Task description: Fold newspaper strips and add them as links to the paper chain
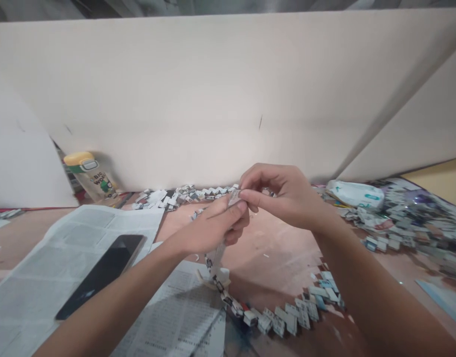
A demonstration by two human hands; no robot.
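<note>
Above the table, my left hand (216,225) is closed on a small folded paper strip (234,198), holding it between thumb and fingers. My right hand (282,193) pinches the same piece with thumb and forefinger at its upper right end. A zigzag chain of folded paper (283,321) lies curved across the table in front of me; one end rises towards my left hand. Whether the strip joins the chain is hidden by the fingers. A pale strip hangs below my left hand.
A black phone (103,275) rests on paper sheets (67,248) at left. Behind it stands a yellow-lidded bottle (92,176). Folded paper pieces (410,223) and a white plastic packet (356,194) lie at right. A pale board (198,99) stands across the back.
</note>
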